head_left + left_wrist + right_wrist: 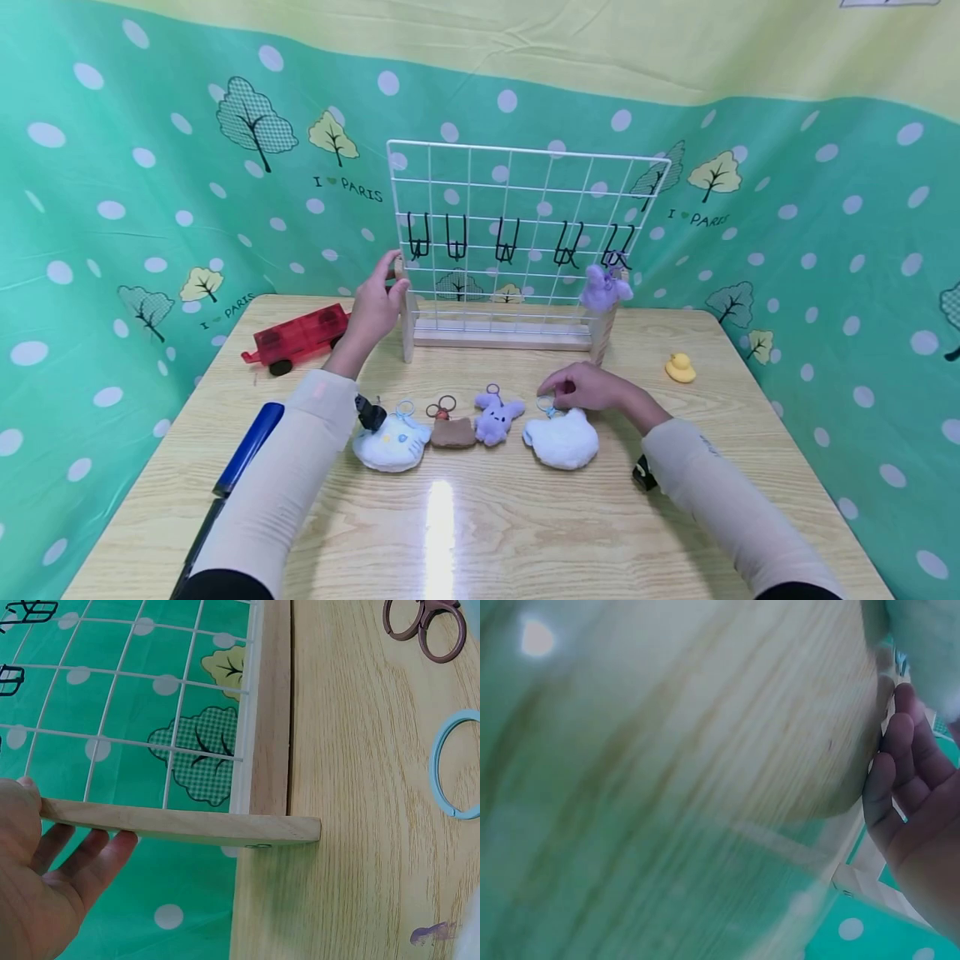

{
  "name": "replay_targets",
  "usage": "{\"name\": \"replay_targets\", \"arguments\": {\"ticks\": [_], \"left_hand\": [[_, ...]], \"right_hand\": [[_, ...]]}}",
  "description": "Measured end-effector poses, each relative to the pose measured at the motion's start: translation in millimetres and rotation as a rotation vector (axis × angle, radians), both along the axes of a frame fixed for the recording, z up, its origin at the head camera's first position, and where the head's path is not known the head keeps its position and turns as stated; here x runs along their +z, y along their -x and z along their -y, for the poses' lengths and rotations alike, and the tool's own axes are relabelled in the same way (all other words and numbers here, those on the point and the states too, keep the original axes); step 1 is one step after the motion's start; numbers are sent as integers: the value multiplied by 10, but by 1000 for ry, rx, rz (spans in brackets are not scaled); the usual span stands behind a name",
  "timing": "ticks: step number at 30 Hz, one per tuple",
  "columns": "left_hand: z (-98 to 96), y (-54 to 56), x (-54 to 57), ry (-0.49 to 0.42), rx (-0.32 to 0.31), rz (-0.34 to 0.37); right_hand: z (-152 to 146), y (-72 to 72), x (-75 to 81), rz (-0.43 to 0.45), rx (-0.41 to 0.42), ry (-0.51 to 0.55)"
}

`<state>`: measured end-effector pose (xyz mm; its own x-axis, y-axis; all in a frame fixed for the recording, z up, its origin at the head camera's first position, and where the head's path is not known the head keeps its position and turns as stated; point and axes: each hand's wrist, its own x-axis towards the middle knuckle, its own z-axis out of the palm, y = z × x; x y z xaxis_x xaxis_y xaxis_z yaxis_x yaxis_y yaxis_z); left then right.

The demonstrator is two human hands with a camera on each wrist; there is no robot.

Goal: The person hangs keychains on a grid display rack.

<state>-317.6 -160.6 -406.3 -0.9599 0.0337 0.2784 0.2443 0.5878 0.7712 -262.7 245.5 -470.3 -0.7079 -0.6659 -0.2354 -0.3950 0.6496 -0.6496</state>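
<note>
My left hand [377, 302] grips the wooden side post [180, 824] of a white wire grid rack [510, 221], fingers bent behind it. My right hand [591, 387] is at the light-blue key ring [546, 405] of a white plush keychain [564, 439] on the table; whether its fingertips pinch the ring is hidden. To the left lie a purple bunny plush keychain [495, 419], a brown plush keychain [453, 432] and a white cat-faced plush keychain [392, 443]. Another purple bunny plush [604, 289] hangs at the rack's right-end hook.
Several black hooks [507, 242] line the grid. A red toy trailer [298, 337] stands left of the rack, and a yellow rubber duck [680, 367] sits at the right. A blue and black bar [251, 446] lies beside the left forearm. Patterned green cloth [180, 183] surrounds the table.
</note>
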Motion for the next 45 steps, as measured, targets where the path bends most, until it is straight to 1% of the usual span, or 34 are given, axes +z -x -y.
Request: {"name": "replay_targets", "arguments": {"ticks": [5, 12, 16, 21, 36, 45], "left_hand": [[-3, -4, -1, -4, -3, 5], [-9, -12, 8, -7, -2, 17], [-12, -25, 20, -6, 2, 31], [-16, -22, 18, -6, 1, 29], [-18, -14, 4, -6, 8, 21], [-17, -21, 20, -4, 9, 30]], "right_hand": [[21, -13, 0, 18, -22, -15], [43, -20, 1, -10, -19, -35], [50, -30, 4, -9, -24, -34], [58, -47, 16, -3, -31, -28], [49, -47, -22, -15, 0, -19], [68, -61, 33, -29, 21, -36]]}}
